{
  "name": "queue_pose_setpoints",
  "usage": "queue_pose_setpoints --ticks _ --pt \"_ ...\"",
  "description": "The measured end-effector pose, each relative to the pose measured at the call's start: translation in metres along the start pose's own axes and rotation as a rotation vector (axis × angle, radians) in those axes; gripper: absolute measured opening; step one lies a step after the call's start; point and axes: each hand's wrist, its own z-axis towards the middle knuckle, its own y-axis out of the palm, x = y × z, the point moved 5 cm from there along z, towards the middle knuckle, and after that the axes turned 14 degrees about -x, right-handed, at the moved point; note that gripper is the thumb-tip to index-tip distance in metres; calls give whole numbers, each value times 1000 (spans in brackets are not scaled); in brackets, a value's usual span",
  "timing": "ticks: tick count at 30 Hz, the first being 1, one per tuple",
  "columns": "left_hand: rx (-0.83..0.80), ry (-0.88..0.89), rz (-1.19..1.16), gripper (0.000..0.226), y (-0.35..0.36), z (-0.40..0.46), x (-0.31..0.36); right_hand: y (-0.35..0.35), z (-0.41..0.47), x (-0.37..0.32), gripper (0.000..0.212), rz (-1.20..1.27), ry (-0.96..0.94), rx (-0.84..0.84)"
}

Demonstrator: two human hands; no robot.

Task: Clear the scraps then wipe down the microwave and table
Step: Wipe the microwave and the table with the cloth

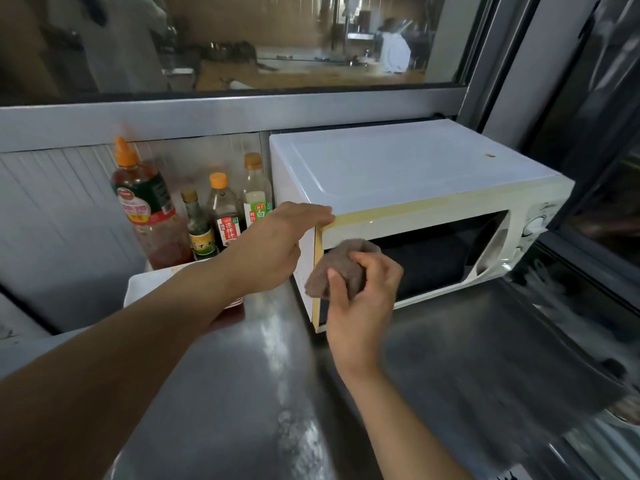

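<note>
The steel table (242,393) runs out under my forearms, streaked and shiny with reflections, and at its right edge lies something dark, too blurred for me to tell what it is. To my left a white tray (145,282) sits on the table, partly hidden behind my left arm. My right hand (363,299) has its fingers curled round a bunched brownish-grey cloth (341,266), thumb on the near side, and the cloth is pressed against the lower left part of the microwave's front, covering the near corner of the dark door window. My left hand (273,244) lies with its fingers fairly straight over the top left front corner of the microwave (415,174), palm against its left side, holding nothing. The microwave is white, its front frame yellowed, with pale dials at the right end, and it stands on the table against the back wall in the right corner. Just left of it, behind my left hand, stand four sauce bottles (221,209) in a cluster, the biggest with an orange nozzle cap and red sauce. Beyond them runs a grey metal ledge under a window (277,39).
</note>
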Motion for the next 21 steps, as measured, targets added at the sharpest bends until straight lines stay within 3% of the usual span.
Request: queue_pose_setpoints --ticks 6,9,11,17,21 --pt "44 -20 -9 68 -3 3 4 19 12 8 19 77 -58 56" --pt "62 -30 -6 64 -3 4 7 9 20 22 17 86 -95 2" --pt "73 -45 7 63 -2 4 8 -10 30 33 17 64 -93 57" --pt "85 -100 28 59 2 1 12 -71 76 77 20 36 113 234" --pt "95 -129 31 59 6 -3 12 -63 74 72 26 11 202 328"
